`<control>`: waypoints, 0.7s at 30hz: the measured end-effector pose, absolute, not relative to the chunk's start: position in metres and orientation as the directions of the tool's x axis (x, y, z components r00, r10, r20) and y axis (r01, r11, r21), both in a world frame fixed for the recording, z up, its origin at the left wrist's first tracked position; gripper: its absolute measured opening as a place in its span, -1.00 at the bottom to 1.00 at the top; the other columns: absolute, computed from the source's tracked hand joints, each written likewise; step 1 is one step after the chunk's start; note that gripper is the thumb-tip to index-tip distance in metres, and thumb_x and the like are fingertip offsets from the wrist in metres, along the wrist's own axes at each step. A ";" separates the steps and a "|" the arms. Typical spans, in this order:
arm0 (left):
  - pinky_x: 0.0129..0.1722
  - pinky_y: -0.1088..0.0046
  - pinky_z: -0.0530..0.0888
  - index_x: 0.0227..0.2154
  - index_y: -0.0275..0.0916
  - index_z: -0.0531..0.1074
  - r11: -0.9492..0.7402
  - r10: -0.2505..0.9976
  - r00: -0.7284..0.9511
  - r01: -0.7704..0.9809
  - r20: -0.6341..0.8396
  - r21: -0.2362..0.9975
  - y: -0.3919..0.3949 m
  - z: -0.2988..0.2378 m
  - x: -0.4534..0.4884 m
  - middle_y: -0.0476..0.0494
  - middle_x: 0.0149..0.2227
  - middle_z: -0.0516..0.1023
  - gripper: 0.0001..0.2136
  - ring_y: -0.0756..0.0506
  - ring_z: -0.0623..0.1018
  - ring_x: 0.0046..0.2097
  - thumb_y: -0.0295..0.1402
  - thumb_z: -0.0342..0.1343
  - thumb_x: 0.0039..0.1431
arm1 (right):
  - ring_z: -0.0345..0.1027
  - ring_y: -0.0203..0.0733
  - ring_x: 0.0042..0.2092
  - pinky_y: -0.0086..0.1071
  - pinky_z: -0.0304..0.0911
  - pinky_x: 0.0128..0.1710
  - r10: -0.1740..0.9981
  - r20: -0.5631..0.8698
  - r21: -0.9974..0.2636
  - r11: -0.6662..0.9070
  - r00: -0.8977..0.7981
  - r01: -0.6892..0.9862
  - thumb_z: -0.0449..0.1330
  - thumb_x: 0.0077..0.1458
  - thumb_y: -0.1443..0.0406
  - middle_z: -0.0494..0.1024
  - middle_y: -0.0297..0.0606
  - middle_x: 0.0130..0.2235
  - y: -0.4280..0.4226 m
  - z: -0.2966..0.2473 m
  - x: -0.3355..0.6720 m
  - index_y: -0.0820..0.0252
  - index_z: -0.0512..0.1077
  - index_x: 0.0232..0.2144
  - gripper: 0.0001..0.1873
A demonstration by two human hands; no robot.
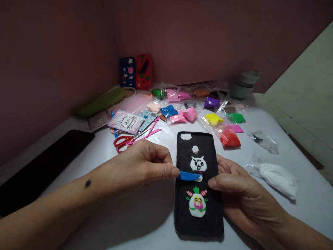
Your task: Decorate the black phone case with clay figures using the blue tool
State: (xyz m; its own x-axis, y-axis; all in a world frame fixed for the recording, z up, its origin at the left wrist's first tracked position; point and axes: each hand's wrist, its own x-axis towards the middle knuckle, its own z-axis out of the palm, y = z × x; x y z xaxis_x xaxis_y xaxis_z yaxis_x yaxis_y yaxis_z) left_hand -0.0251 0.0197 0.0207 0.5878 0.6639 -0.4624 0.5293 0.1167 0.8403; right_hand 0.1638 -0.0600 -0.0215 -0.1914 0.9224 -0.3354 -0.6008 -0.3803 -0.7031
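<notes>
A black phone case (191, 208) lies in front of me on the white table (135, 215). It carries two small clay figures: a white striped face (198, 164) near its middle and a white creature with coloured bits (197, 203) lower down. My left hand (142, 165) pinches a small blue plastic blade (187, 176). Its tip rests just under the upper figure. My right hand (239, 194) holds the case from its right side, thumb pressed on the front.
Behind the case lie several bags of coloured clay (213, 118), a red clay bag (230, 139) and a white clay bag (278, 177). Red scissors (125, 141), pink tools, cards, a black slab (39, 170) at left, and two decorated cases (136, 72) against the wall.
</notes>
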 end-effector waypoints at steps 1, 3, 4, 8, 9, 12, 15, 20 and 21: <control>-0.63 0.60 0.04 -0.63 -0.28 0.30 0.106 0.662 0.590 0.537 -0.462 0.837 0.019 0.020 -0.024 0.13 -0.66 0.16 -0.73 0.10 0.12 -0.58 -0.26 0.22 0.00 | 0.42 -0.18 -0.34 -0.35 0.32 -0.30 0.922 -0.337 -0.707 -0.380 -0.189 -0.597 0.18 -0.26 0.52 0.59 -0.19 -0.30 -0.061 -0.021 0.164 0.25 0.49 -0.21 -0.55; -0.61 0.58 0.07 -0.62 -0.28 0.30 0.097 0.649 0.597 0.551 -0.473 0.829 0.017 0.019 -0.023 0.12 -0.64 0.19 -0.73 0.09 0.15 -0.56 -0.23 0.19 0.01 | 0.43 -0.17 -0.32 -0.34 0.31 -0.27 0.923 -0.338 -0.715 -0.380 -0.185 -0.587 0.18 -0.26 0.52 0.60 -0.16 -0.29 -0.062 -0.021 0.163 0.27 0.49 -0.21 -0.56; -0.61 0.58 0.08 -0.61 -0.27 0.30 0.093 0.639 0.599 0.562 -0.482 0.822 0.017 0.019 -0.022 0.11 -0.63 0.19 -0.73 0.08 0.16 -0.55 -0.21 0.18 0.01 | 0.43 -0.17 -0.31 -0.34 0.31 -0.26 0.923 -0.338 -0.716 -0.380 -0.185 -0.585 0.18 -0.25 0.52 0.60 -0.15 -0.28 -0.062 -0.021 0.163 0.27 0.49 -0.21 -0.56; -0.61 0.58 0.09 -0.58 -0.26 0.32 0.096 0.641 0.580 0.589 -0.502 0.802 0.012 0.020 -0.021 0.09 -0.61 0.24 -0.74 0.08 0.20 -0.55 -0.19 0.14 0.03 | 0.40 -0.21 -0.34 -0.37 0.30 -0.28 0.924 -0.329 -0.714 -0.377 -0.192 -0.591 0.18 -0.23 0.53 0.59 -0.19 -0.31 -0.063 -0.021 0.164 0.25 0.49 -0.24 -0.60; -0.61 0.59 0.10 -0.57 -0.26 0.34 0.103 0.649 0.571 0.589 -0.503 0.802 0.011 0.020 -0.021 0.08 -0.60 0.26 -0.75 0.07 0.22 -0.55 -0.19 0.13 0.04 | 0.40 -0.21 -0.35 -0.36 0.30 -0.29 0.925 -0.329 -0.711 -0.376 -0.191 -0.594 0.18 -0.23 0.53 0.58 -0.21 -0.31 -0.063 -0.021 0.164 0.24 0.49 -0.25 -0.61; -0.62 0.59 0.12 -0.53 -0.27 0.40 0.110 0.670 0.550 0.591 -0.498 0.799 0.008 0.021 -0.021 0.06 -0.60 0.30 -0.78 0.06 0.26 -0.56 -0.20 0.13 0.03 | 0.39 -0.21 -0.37 -0.34 0.30 -0.28 0.922 -0.330 -0.698 -0.382 -0.201 -0.605 0.18 -0.23 0.53 0.57 -0.24 -0.34 -0.062 -0.021 0.165 0.22 0.49 -0.29 -0.64; -0.62 0.60 0.12 -0.55 -0.27 0.41 0.110 0.670 0.558 0.578 -0.490 0.809 0.008 0.021 -0.021 0.06 -0.61 0.30 -0.78 0.06 0.26 -0.56 -0.21 0.14 0.02 | 0.41 -0.18 -0.33 -0.35 0.30 -0.28 0.922 -0.335 -0.699 -0.382 -0.195 -0.605 0.19 -0.23 0.53 0.57 -0.23 -0.34 -0.061 -0.022 0.165 0.23 0.48 -0.28 -0.63; -0.63 0.60 0.13 -0.57 -0.27 0.41 0.090 0.664 0.580 0.564 -0.471 0.821 0.010 0.021 -0.020 0.06 -0.62 0.29 -0.77 0.06 0.27 -0.57 -0.21 0.14 0.01 | 0.38 -0.19 -0.33 -0.34 0.31 -0.29 0.919 -0.351 -0.707 -0.385 -0.179 -0.593 0.18 -0.23 0.54 0.56 -0.21 -0.31 -0.061 -0.022 0.164 0.25 0.49 -0.23 -0.59; -0.63 0.60 0.14 -0.56 -0.27 0.41 0.086 0.667 0.576 0.571 -0.473 0.817 0.010 0.022 -0.020 0.05 -0.62 0.31 -0.78 0.05 0.29 -0.56 -0.21 0.13 0.01 | 0.38 -0.19 -0.33 -0.34 0.31 -0.30 0.920 -0.348 -0.708 -0.385 -0.182 -0.593 0.18 -0.23 0.53 0.55 -0.21 -0.31 -0.061 -0.021 0.164 0.25 0.50 -0.24 -0.60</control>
